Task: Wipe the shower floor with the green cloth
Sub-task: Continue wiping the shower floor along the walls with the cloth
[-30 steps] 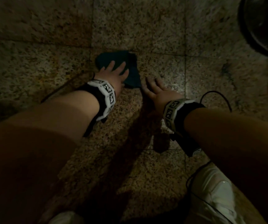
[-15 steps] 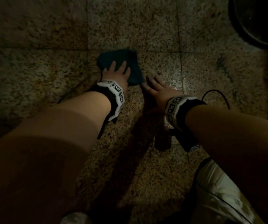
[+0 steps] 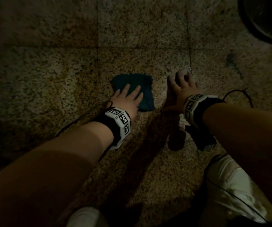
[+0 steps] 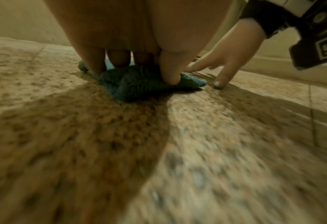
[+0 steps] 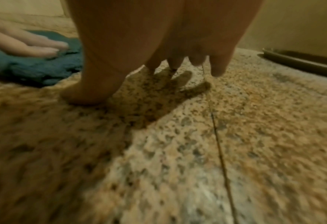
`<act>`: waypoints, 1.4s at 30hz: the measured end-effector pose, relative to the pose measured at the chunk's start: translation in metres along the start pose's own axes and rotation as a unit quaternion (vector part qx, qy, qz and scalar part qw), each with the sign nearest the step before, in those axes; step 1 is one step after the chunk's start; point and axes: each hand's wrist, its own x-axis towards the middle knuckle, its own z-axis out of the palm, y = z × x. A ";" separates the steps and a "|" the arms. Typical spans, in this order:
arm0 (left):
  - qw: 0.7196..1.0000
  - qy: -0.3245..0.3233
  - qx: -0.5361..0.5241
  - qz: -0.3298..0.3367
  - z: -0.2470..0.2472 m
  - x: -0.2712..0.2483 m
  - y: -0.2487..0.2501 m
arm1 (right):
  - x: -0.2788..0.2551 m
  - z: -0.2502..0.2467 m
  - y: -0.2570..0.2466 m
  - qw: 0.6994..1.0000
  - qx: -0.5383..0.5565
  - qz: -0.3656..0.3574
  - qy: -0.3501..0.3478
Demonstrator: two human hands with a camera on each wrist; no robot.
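The shower floor [image 3: 148, 38] of speckled granite tiles fills the head view, with grout lines crossing at the far side. A dark round rim [image 3: 261, 22] is seen at the far right corner in that view only; in the right wrist view a low dark edge [image 5: 300, 60] is shown at the far right, and whether it is the same thing cannot be told. White trouser fabric [image 3: 233, 190] is visible near the right forearm, from the head alone.

The green cloth [image 3: 141, 92] lies bunched on the floor near the middle, just left of the right hand. It is pressed down by the left hand [image 3: 127, 99], whose fingers [image 4: 95, 63] are held straight and slightly spread on top; the left wrist view shows the thumb pushing into the near edge of the cloth, a detail hidden from above.

The right hand [image 3: 182, 89] is placed on bare floor beside the cloth, apart from it. Its fingers [image 5: 219, 66] are spread wide and hold nothing; the right wrist view shows the thumb touching the tile and the other fingertips close over their shadow, though contact cannot be told.

Marker bands are worn on both wrists [image 3: 119, 123].
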 end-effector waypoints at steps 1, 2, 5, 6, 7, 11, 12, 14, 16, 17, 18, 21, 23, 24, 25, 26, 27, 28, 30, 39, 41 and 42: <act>1.000 -0.003 -0.001 0.000 -0.001 0.001 -0.001 | 0.001 -0.001 0.000 1.000 0.005 0.001 -0.004; 1.000 -0.004 -0.002 0.001 -0.002 0.003 -0.001 | 0.001 -0.001 -0.001 1.000 0.008 0.001 -0.008; 1.000 0.010 -0.005 0.009 -0.004 0.009 -0.003 | 0.001 -0.002 -0.002 1.000 0.013 0.004 -0.013; 1.000 0.018 -0.007 0.011 -0.006 0.013 -0.003 | 0.001 -0.002 -0.002 1.000 0.013 0.005 -0.015; 1.000 0.025 -0.010 0.012 -0.009 0.017 -0.003 | 0.001 -0.002 -0.002 1.000 0.013 0.004 -0.016; 0.999 0.042 -0.028 0.006 -0.031 0.044 0.002 | 0.002 0.000 0.000 1.000 0.023 -0.007 -0.013; 0.999 0.046 -0.030 0.002 -0.038 0.053 0.004 | 0.002 0.000 0.000 1.000 0.025 -0.007 -0.012; 0.998 0.052 -0.026 -0.007 -0.054 0.070 0.009 | 0.003 0.001 0.001 1.000 0.027 -0.007 -0.014; 0.998 0.051 -0.020 -0.011 -0.069 0.084 0.014 | 0.004 0.003 0.002 0.999 0.033 -0.010 -0.012; 0.999 0.048 -0.019 -0.014 -0.076 0.089 0.016 | 0.004 0.004 0.003 0.999 0.038 -0.014 -0.006; 0.999 0.045 -0.020 -0.017 -0.081 0.092 0.018 | 0.004 0.005 0.004 0.999 0.044 -0.019 0.000; 0.999 0.043 -0.021 -0.022 -0.085 0.092 0.020 | 0.004 0.007 0.004 0.998 0.051 -0.028 0.011; 0.999 0.048 -0.010 -0.020 -0.080 0.086 0.019 | 0.004 0.006 0.004 0.998 0.051 -0.028 0.011; 0.999 0.051 -0.006 -0.017 -0.076 0.082 0.018 | 0.004 0.006 0.004 0.998 0.049 -0.027 0.010; 0.999 0.052 -0.007 -0.012 -0.071 0.078 0.018 | 0.004 0.005 0.004 0.998 0.048 -0.026 0.008; 0.999 0.049 -0.010 -0.008 -0.065 0.072 0.019 | 0.003 0.005 0.003 0.999 0.048 -0.025 0.006; 0.999 0.044 -0.009 -0.007 -0.059 0.064 0.021 | 0.002 0.004 0.002 0.998 0.052 -0.024 0.006; 0.999 0.039 -0.005 -0.006 -0.052 0.056 0.023 | 0.002 0.003 0.002 0.998 0.058 -0.025 0.009; 1.000 0.028 0.003 0.011 -0.036 0.040 0.023 | -0.001 0.002 0.002 0.997 0.073 -0.027 0.016; 0.987 0.103 -0.085 -0.085 -0.001 0.004 -0.040 | -0.012 -0.006 -0.037 0.975 -0.015 -0.198 0.101; 0.981 0.072 -0.099 -0.147 0.001 0.004 -0.055 | -0.007 -0.009 -0.054 0.974 -0.022 -0.209 0.080; 0.980 0.058 -0.109 -0.159 0.004 0.004 -0.060 | -0.003 -0.009 -0.062 0.976 -0.026 -0.204 0.070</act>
